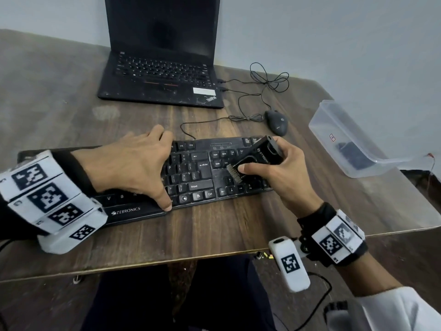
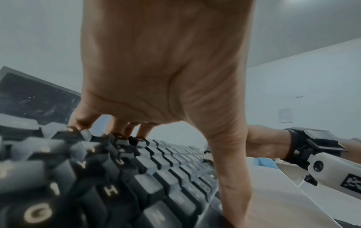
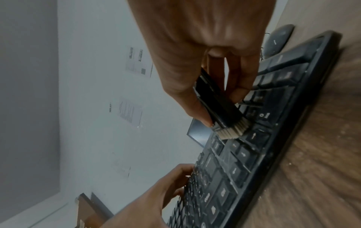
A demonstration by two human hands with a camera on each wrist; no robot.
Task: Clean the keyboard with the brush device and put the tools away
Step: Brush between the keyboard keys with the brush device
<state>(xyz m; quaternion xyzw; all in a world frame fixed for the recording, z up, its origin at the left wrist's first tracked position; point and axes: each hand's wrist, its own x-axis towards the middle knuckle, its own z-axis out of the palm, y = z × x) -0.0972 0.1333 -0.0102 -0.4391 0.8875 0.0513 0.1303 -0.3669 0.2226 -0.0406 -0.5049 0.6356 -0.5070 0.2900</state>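
Keyboard [image 1: 191,177] flat on table [image 1: 214,230], pinned by left hand [image 1: 128,168], fingers spread across keys, likely against sliding. Brush device [image 1: 257,158] pinched in right hand [image 1: 281,170], bristles above arrow keys. Right wrist view alone reveals bristles [image 3: 232,131] touching.

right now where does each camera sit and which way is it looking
Head: worn up high, looks forward and down at the keyboard; left hand and right hand show.
Left wrist: under the left hand, looks along the keys; fingertips rest on them.
Right wrist: behind the right hand, rolled sideways, looks at the brush device in its grip.
All three views share the keyboard.
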